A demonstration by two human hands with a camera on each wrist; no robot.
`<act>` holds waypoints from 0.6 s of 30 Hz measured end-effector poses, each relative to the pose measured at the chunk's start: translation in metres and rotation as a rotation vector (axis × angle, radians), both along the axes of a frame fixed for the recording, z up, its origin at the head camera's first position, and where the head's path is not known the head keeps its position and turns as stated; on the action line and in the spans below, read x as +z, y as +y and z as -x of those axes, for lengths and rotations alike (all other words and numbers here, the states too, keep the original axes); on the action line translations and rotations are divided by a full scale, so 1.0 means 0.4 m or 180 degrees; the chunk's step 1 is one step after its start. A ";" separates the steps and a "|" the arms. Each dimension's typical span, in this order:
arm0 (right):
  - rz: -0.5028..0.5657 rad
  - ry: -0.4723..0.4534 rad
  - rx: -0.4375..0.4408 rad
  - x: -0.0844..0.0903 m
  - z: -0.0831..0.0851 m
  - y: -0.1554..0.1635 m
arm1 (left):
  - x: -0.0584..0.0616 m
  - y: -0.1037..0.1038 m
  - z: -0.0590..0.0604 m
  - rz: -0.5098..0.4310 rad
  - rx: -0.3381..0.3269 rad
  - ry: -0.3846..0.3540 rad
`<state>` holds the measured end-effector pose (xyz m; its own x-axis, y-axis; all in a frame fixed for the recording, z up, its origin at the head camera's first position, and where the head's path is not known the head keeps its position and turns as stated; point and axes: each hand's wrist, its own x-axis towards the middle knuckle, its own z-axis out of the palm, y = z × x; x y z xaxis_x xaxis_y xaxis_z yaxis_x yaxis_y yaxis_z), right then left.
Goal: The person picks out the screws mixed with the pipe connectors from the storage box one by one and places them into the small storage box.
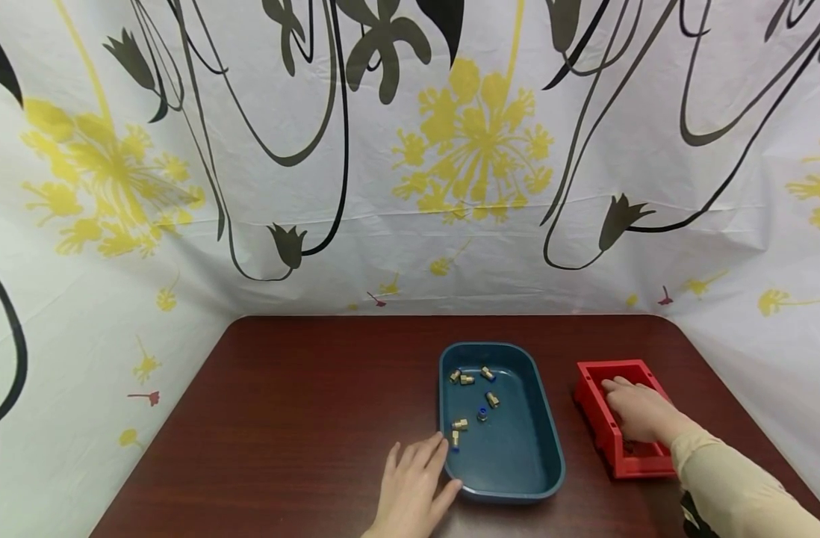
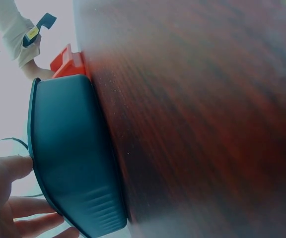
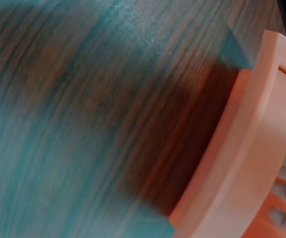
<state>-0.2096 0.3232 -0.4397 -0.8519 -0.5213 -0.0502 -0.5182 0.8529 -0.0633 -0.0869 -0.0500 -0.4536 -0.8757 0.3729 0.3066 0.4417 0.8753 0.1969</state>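
Left hand (image 1: 413,482) flat, fingers (image 1: 429,450) straight, spread; right hand (image 1: 638,411) palm down, fingers loosely curved, sleeved forearm (image 1: 732,482) angled in

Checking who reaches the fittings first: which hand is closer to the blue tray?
Left. The left hand touches the blue tray at its near left rim; the right hand rests in the red box beside it.

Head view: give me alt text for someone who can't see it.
A left hand rests open against the near corner of a dark blue tray holding small brass fittings, while the right hand reaches into a red box on a dark wooden table.
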 end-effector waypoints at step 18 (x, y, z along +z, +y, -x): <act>-0.0038 0.0031 -0.0008 0.002 -0.008 0.008 | 0.002 -0.001 0.000 0.0019 -0.0015 -0.0011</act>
<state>-0.2064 0.3265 -0.4389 -0.8537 -0.5186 -0.0480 -0.5166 0.8549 -0.0482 -0.0871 -0.0504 -0.4527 -0.8751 0.3787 0.3014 0.4450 0.8744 0.1933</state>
